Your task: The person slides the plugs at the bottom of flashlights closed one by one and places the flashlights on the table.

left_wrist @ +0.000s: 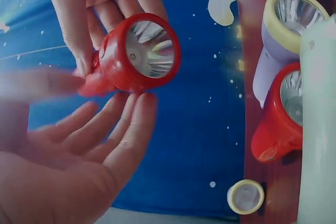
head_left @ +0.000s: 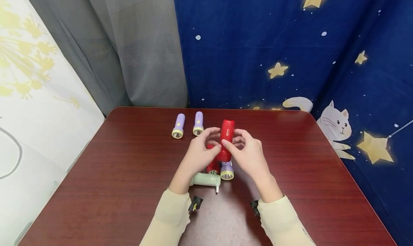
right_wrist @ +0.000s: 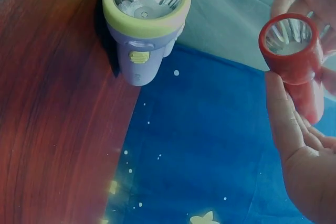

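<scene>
Holding a red flashlight above the surface, the two hands meet over the middle of the dark red tabletop. The right hand pinches the barrel between thumb and fingers; its grip shows clearly in the right wrist view. The left hand is relaxed, with fingers nearly straight under the lamp end (in the left wrist view they only touch the body or lie just below it, I cannot tell which). The flashlight is tilted, its lens end toward the person and its tail pointing away.

Under the hands lie a second red flashlight, a purple flashlight with a yellow rim, and a pale green flashlight lying across, all close together. Two more purple flashlights lie farther back, side by side.

I judge the main risk is a slip: the plastic barrel is smooth and round, and only one hand truly holds it. If the pinch loosens, the flashlight could fall on the group below and scatter it, because round bodies roll easily, perhaps toward the table edge.
</scene>
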Demonstrator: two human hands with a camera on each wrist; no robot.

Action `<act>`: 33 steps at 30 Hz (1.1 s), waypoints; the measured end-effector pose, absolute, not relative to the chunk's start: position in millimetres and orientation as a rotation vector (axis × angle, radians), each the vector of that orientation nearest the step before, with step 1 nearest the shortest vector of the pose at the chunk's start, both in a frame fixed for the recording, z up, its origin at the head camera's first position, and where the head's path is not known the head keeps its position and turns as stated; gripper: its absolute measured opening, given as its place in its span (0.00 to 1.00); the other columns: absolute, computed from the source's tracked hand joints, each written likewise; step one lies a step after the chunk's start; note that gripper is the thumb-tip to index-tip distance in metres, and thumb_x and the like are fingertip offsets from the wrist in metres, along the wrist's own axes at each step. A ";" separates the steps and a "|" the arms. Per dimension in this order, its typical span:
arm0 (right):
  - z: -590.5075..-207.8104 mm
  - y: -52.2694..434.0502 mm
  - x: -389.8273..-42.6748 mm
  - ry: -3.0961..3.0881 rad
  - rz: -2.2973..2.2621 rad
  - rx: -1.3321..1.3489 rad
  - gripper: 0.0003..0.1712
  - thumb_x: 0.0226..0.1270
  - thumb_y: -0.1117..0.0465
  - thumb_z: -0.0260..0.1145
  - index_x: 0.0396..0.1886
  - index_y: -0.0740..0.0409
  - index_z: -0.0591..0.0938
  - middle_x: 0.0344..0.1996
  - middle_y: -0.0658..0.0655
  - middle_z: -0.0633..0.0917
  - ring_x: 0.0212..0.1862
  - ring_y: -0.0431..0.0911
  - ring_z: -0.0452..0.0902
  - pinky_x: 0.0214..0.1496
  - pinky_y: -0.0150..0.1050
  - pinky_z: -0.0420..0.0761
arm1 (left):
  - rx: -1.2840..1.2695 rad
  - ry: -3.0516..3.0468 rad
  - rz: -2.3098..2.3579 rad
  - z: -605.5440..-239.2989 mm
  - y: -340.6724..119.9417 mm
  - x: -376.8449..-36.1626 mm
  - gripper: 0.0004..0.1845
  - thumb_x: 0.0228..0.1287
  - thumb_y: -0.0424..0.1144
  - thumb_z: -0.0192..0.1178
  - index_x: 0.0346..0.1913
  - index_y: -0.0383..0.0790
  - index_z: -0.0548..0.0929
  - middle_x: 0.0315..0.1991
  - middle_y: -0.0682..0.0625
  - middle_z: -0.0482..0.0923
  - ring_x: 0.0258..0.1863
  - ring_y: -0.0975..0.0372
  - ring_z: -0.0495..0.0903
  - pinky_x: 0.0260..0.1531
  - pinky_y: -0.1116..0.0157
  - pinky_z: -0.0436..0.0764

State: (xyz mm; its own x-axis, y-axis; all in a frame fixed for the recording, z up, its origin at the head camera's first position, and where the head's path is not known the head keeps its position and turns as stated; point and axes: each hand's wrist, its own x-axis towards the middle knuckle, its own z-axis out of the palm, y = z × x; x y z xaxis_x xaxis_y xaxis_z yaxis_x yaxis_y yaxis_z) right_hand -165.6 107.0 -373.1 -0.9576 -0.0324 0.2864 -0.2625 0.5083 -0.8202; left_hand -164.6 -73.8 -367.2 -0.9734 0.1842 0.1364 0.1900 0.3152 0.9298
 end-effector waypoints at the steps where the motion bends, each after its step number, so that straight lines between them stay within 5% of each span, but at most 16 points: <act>1: -372.7 107.8 -166.6 -2.518 1.424 0.221 0.27 0.67 0.54 0.78 0.61 0.61 0.83 0.39 0.60 0.93 0.42 0.51 0.93 0.52 0.52 0.90 | -0.380 -2.588 -1.763 -367.2 -72.9 -164.3 0.28 0.70 0.34 0.66 0.72 0.45 0.76 0.63 0.46 0.85 0.54 0.54 0.87 0.51 0.57 0.90; 13: -373.0 110.0 -174.6 -2.559 1.515 0.170 0.27 0.76 0.51 0.70 0.66 0.61 0.80 0.45 0.60 0.93 0.43 0.50 0.93 0.48 0.43 0.91 | -0.295 -2.696 -1.625 -363.2 -62.1 -177.5 0.32 0.63 0.40 0.76 0.69 0.40 0.79 0.54 0.42 0.89 0.49 0.53 0.90 0.53 0.53 0.89; 23: -380.7 112.9 -182.5 -2.743 1.345 0.249 0.20 0.77 0.58 0.66 0.63 0.62 0.82 0.51 0.63 0.91 0.49 0.53 0.92 0.57 0.51 0.89 | -0.128 -2.765 -1.716 -345.0 -71.7 -237.1 0.34 0.66 0.41 0.75 0.73 0.38 0.76 0.55 0.39 0.89 0.49 0.52 0.91 0.52 0.52 0.91; 33: -396.7 110.5 -183.1 -3.116 0.948 0.478 0.30 0.73 0.55 0.70 0.69 0.64 0.79 0.60 0.66 0.83 0.58 0.56 0.81 0.65 0.55 0.84 | 0.069 -2.858 -1.677 -357.7 -62.7 -303.5 0.32 0.66 0.39 0.75 0.69 0.34 0.77 0.56 0.37 0.84 0.46 0.53 0.86 0.48 0.56 0.92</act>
State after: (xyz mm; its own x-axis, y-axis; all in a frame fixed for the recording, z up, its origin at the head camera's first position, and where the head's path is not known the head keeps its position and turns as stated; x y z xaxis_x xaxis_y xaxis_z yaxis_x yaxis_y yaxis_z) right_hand -183.1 110.5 -396.7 -0.9467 -0.3167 -0.0589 -0.2302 0.7930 -0.5640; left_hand -303.5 -62.7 -357.7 -0.9842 0.0513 -0.1696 -0.1230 0.4911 0.8624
